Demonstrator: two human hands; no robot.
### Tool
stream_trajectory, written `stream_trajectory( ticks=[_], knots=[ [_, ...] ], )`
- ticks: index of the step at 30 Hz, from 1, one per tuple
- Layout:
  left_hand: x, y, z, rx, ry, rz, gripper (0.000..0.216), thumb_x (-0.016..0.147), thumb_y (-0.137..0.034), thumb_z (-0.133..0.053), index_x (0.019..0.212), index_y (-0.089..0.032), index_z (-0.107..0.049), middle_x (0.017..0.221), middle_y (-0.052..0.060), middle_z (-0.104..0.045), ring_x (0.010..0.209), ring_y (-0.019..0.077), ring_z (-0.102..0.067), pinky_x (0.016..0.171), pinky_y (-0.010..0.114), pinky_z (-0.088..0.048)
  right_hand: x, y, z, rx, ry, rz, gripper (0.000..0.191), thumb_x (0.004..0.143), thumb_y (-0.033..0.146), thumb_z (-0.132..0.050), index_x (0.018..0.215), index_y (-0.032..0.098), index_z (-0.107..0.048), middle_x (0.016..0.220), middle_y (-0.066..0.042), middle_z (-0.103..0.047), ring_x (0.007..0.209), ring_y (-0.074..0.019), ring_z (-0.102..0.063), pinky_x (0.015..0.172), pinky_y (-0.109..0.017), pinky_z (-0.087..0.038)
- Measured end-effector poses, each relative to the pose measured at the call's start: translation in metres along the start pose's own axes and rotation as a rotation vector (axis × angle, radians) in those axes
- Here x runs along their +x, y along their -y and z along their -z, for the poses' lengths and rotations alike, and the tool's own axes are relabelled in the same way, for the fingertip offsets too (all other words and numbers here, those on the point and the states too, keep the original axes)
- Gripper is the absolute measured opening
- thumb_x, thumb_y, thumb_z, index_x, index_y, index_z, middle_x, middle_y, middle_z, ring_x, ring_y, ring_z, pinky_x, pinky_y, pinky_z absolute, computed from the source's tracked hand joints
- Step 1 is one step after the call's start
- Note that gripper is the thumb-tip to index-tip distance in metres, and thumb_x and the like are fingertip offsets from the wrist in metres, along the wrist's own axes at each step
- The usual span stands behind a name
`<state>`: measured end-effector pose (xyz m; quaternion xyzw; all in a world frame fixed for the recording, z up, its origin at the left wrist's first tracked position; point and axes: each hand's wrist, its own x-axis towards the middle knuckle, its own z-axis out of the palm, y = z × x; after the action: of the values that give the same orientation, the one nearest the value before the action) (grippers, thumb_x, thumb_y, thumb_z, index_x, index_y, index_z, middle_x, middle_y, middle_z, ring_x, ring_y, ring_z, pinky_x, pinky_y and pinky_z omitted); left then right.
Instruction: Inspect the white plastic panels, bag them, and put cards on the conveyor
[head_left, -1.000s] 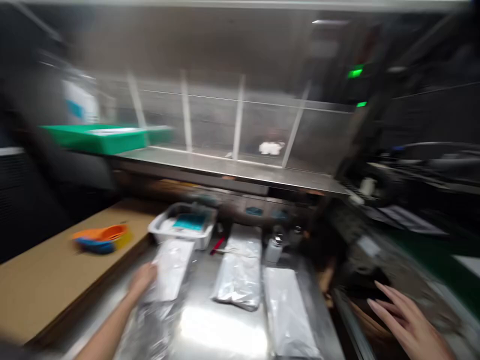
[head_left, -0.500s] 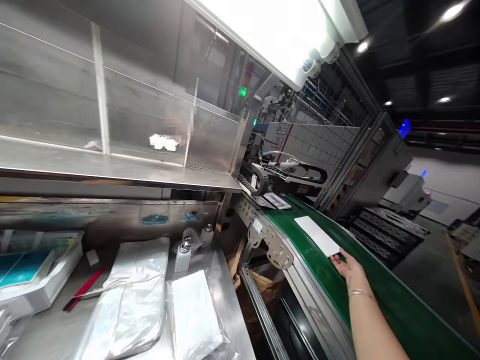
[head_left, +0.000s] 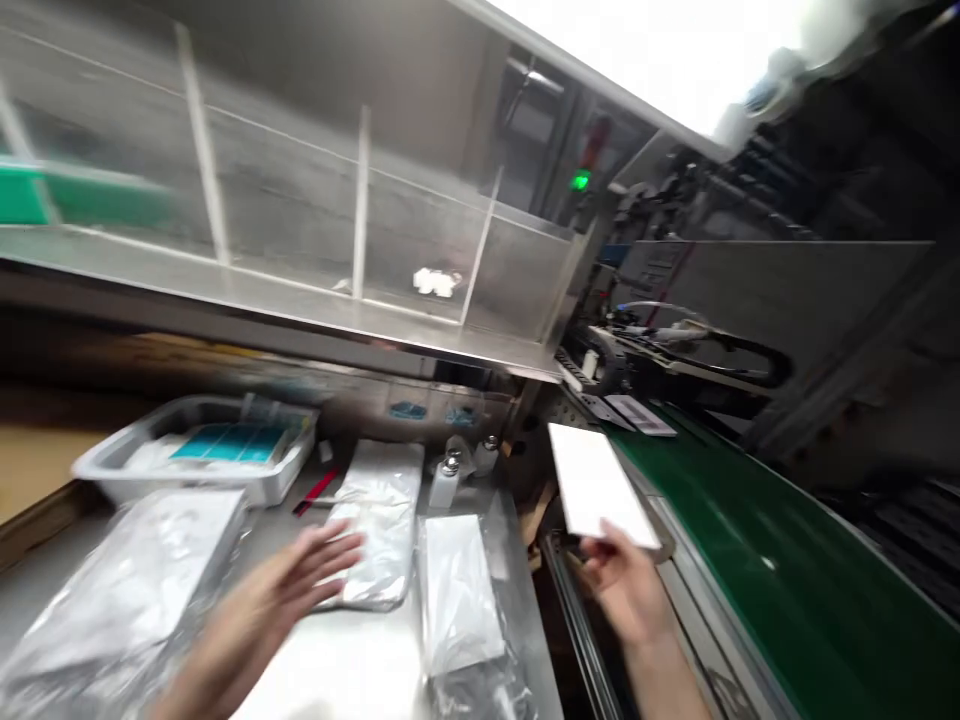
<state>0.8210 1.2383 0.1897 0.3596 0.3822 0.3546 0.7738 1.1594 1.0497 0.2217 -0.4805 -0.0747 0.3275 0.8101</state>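
Observation:
A flat white rectangular panel is pinched at its near edge by my right hand. It is held up beside the green conveyor belt, over the gap between belt and steel table. My left hand hangs over the table with fingers stretched out, holding nothing and slightly blurred. Below and beyond it lies a stack of clear plastic bags. A white piece in clear plastic lies to the right of that stack. Under my left hand, a bright white surface is washed out by glare.
A white tray with teal sheets stands at the back left, near a red-handled tool. Bagged white pieces lie at left. Small pump bottles stand at the back. A steel shelf overhangs the table.
My right hand has lifted the white panel off the belt and carried it left toward the table. My left hand has come into view. The camera has turned left.

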Motion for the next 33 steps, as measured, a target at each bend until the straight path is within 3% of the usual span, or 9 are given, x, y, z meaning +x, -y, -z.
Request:
stream_trajectory(
  ticks=[2, 4, 6, 8, 13, 19, 25, 29, 33],
  knots=[
    [-0.007, 0.022, -0.027, -0.124, 0.142, 0.108, 0.048, 0.084, -0.047, -0.049, 0.119, -0.014, -0.055, 0.116, 0.014, -0.062, 0.111, 0.0263, -0.055, 0.089, 0.035, -0.046, -0.043, -0.078, -0.038, 0.031, 0.159, -0.203, 0.030, 0.060, 0.023, -0.079, 0.085, 0.015, -0.063, 0.070, -0.001, -0.067, 0.053, -0.0125, -0.061, 0.038, -0.018, -0.048],
    [-0.010, 0.035, -0.045, -0.273, 0.195, 0.120, 0.051, 0.087, -0.051, -0.042, 0.120, -0.014, -0.053, 0.113, 0.014, -0.064, 0.107, 0.0260, -0.059, 0.088, 0.036, -0.047, -0.086, -0.138, -0.062, 0.017, 0.313, -0.345, 0.031, 0.062, 0.028, -0.079, 0.087, 0.015, -0.065, 0.072, -0.003, -0.067, 0.053, -0.0138, -0.061, 0.039, -0.021, -0.050],
    [-0.015, 0.041, -0.048, -0.380, 0.230, 0.080, 0.053, 0.085, -0.054, -0.044, 0.119, -0.014, -0.054, 0.109, 0.014, -0.065, 0.101, 0.0269, -0.061, 0.086, 0.036, -0.048, -0.118, -0.174, -0.073, -0.010, 0.423, -0.474, 0.033, 0.061, 0.030, -0.079, 0.088, 0.017, -0.066, 0.074, -0.003, -0.067, 0.055, -0.0159, -0.062, 0.039, -0.024, -0.051],
    [-0.026, 0.041, -0.039, -0.445, 0.212, 0.079, 0.057, 0.083, -0.056, -0.046, 0.117, -0.012, -0.056, 0.103, 0.015, -0.067, 0.096, 0.0287, -0.063, 0.083, 0.038, -0.049, -0.134, -0.191, -0.076, -0.055, 0.508, -0.557, 0.035, 0.060, 0.031, -0.080, 0.089, 0.017, -0.067, 0.078, -0.005, -0.067, 0.062, -0.0184, -0.063, 0.041, -0.025, -0.051],
    [-0.049, 0.038, -0.010, -0.524, 0.092, 0.032, 0.054, 0.083, -0.054, -0.049, 0.113, -0.010, -0.058, 0.094, 0.013, -0.070, 0.088, 0.0274, -0.066, 0.079, 0.037, -0.051, -0.131, -0.199, -0.072, -0.320, 0.707, -0.619, 0.038, 0.052, 0.027, -0.083, 0.085, 0.013, -0.068, 0.076, -0.007, -0.065, 0.068, -0.0233, -0.064, 0.045, -0.028, -0.051],
    [-0.045, 0.036, -0.002, -0.549, 0.055, 0.061, 0.053, 0.083, -0.053, -0.048, 0.112, -0.009, -0.059, 0.089, 0.013, -0.071, 0.081, 0.0266, -0.067, 0.076, 0.036, -0.053, -0.106, -0.191, -0.072, -0.327, 0.594, -0.566, 0.034, 0.059, 0.029, -0.077, 0.089, 0.017, -0.066, 0.073, -0.001, -0.061, 0.058, -0.0125, -0.055, 0.043, -0.021, -0.045],
    [-0.037, 0.039, -0.004, -0.549, 0.033, 0.074, 0.053, 0.086, -0.052, -0.044, 0.113, -0.008, -0.058, 0.089, 0.013, -0.071, 0.080, 0.0272, -0.067, 0.078, 0.040, -0.052, -0.096, -0.174, -0.068, -0.359, 0.616, -0.500, 0.027, 0.070, 0.033, -0.071, 0.091, 0.018, -0.064, 0.075, 0.001, -0.056, 0.059, -0.0093, -0.051, 0.040, -0.017, -0.037],
    [-0.033, 0.043, 0.001, -0.550, 0.006, 0.050, 0.050, 0.086, -0.050, -0.046, 0.111, -0.010, -0.059, 0.090, 0.012, -0.070, 0.080, 0.0259, -0.067, 0.077, 0.039, -0.053, -0.096, -0.171, -0.063, -0.365, 0.589, -0.517, 0.029, 0.069, 0.033, -0.072, 0.092, 0.018, -0.063, 0.072, 0.001, -0.057, 0.059, -0.0096, -0.051, 0.041, -0.017, -0.037],
    [-0.032, 0.045, 0.004, -0.515, -0.074, 0.030, 0.048, 0.086, -0.049, -0.046, 0.110, -0.009, -0.060, 0.090, 0.013, -0.070, 0.079, 0.0251, -0.067, 0.075, 0.037, -0.054, -0.096, -0.174, -0.069, -0.406, 0.521, -0.493, 0.040, 0.072, 0.047, -0.066, 0.104, 0.022, -0.060, 0.088, -0.001, -0.064, 0.076, -0.0152, -0.058, 0.051, -0.021, -0.046]
  ],
)
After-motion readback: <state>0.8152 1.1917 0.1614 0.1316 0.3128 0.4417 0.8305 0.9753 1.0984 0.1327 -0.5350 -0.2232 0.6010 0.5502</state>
